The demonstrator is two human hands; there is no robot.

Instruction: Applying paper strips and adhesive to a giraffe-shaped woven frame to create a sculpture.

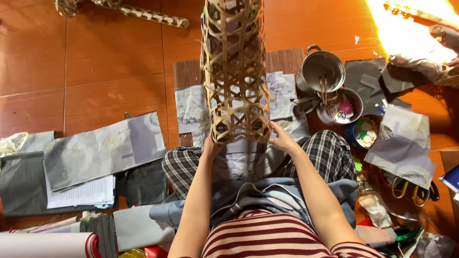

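Both hands, left hand (211,146) and right hand (282,137), grip the basket (234,71) base, fingers wrapped; pot (321,70) right of it.

Light: warm, fairly bright, from the upper right.
Glare: a blown-out sun patch on the floor (406,33).
Shadows: soft, short.
Focus: mostly sharp; basket (234,71) top slightly soft.
Edges: slight wide-angle stretch.
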